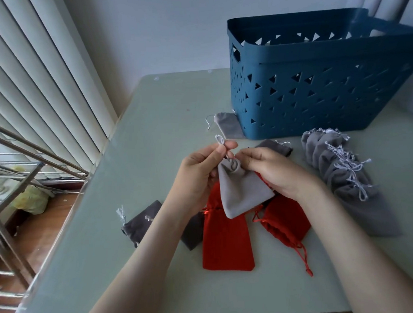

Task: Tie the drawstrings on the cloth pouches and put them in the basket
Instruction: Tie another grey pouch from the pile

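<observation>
A light grey pouch (pixel 241 190) hangs above the table's middle, its neck gathered. My left hand (pixel 201 171) pinches its pale drawstring (pixel 220 141), whose loop sticks up above the fingertips. My right hand (pixel 271 169) pinches the gathered neck of the same pouch from the right. Two red pouches lie under it: a flat one (pixel 226 242) and a cinched one (pixel 287 224) with a red cord trailing toward me. The blue basket (pixel 321 81) stands at the back right; I cannot see what is inside it.
A row of several grey pouches (pixel 347 176) lies on the right. Dark grey pouches lie at the left (pixel 139 223) and behind my hands (pixel 276 147); a light grey one (pixel 227 126) leans by the basket. Blinds and a metal rack (pixel 20 167) flank the table's left edge.
</observation>
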The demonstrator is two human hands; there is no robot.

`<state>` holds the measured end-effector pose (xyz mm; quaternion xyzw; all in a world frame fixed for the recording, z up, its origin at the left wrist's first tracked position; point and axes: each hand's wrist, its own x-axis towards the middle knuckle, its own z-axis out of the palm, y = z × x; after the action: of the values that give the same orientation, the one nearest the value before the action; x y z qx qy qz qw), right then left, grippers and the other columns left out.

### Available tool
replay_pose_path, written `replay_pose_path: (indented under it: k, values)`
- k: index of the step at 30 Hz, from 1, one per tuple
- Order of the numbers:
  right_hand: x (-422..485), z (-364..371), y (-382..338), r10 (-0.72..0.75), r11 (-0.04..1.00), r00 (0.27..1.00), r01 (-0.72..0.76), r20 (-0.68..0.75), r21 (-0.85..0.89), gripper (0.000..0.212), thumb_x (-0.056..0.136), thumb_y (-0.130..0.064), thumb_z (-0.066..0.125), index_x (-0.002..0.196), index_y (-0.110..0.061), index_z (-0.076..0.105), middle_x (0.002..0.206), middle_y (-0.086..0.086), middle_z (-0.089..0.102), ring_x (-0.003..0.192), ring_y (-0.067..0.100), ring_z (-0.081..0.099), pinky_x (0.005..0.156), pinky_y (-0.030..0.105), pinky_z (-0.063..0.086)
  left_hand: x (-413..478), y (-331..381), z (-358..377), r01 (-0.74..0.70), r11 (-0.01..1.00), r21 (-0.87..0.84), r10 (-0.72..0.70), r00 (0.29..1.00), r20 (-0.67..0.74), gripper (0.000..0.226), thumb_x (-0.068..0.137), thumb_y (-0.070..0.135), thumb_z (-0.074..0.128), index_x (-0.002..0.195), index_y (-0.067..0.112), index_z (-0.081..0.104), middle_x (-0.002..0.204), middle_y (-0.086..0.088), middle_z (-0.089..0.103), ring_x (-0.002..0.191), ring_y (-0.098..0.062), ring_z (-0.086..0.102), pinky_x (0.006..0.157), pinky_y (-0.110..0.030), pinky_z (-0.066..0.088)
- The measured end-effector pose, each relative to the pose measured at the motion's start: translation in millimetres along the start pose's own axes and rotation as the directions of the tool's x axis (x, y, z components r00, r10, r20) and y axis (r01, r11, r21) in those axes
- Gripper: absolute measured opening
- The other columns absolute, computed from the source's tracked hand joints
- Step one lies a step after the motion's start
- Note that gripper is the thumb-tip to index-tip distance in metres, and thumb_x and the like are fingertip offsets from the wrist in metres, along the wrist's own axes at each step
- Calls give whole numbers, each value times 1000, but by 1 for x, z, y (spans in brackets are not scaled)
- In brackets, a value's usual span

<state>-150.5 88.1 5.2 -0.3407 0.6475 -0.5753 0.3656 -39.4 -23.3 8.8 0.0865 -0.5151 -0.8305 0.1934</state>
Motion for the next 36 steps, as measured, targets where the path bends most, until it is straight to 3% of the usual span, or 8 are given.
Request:
replay_pose_path:
  k: [3,7,13,17,21,26,32,36]
  values:
    - [-1,-1,-2,-32,999,999,31,-23,-19,58,77,-45,64,99,8,57,93,12,56,92,20,48,83,36,32,0,0,0,4,1000,23,-5,1000,20,24,82,20,53,74,16,75,67,6,62,43,0,37,48,-9,36]
    - [3,-6,3,-68,988,995,56,-74,-145,29,93,-26,57,87,2,60,83,9,53,81,17,47,76,32,32,2,0,-2,27,999,-45,-26,999,36,21,84,17,51,79,11,70,73,2,63,41,-1,31,41,-9,32]
    - [9,-9,7,-108,954,966,34,-235,-297,25,92,-26,61,86,-2,65,101,2,53,93,11,51,83,25,36,2,0,-5,67,998,-13,-66,995,72,18,87,17,48,84,7,63,74,0,65,37,0,28,36,-9,25]
    - [8,-7,4,-124,970,934,43,-336,-238,26,92,-23,59,73,-6,60,100,5,51,93,11,52,85,23,35,2,-2,-7,86,977,197,-87,996,-4,22,96,12,45,91,9,65,65,5,62,39,-1,36,40,-11,26]
    - [2,-3,-3,-150,986,973,160,-173,41,29,91,-20,57,63,-15,57,84,-1,56,83,5,55,84,22,36,4,-7,-5,92,921,378,-55,993,-107,13,96,16,52,102,13,63,62,6,62,39,-4,31,35,-13,21]
    - [1,2,3,-230,966,970,218,-76,-142,17,92,-21,55,82,-18,68,92,4,65,96,21,61,99,38,42,5,-8,-7,106,902,419,-45,987,-153,16,95,16,54,89,8,66,62,6,62,38,-3,27,36,-14,19]
    - [2,7,5,-283,913,959,262,-24,-313,11,94,-11,53,91,-18,61,74,-6,64,76,14,56,78,28,44,4,-10,-10,75,876,477,-13,991,-133,23,97,15,50,85,13,69,66,7,62,40,-2,32,38,-12,26]
    - [4,9,7,-338,869,940,290,-51,-400,15,93,-11,56,100,-24,57,69,-1,61,70,18,59,77,32,46,3,-11,-8,56,823,565,6,994,-107,25,97,13,47,86,16,69,66,8,63,43,-2,36,43,-13,31]
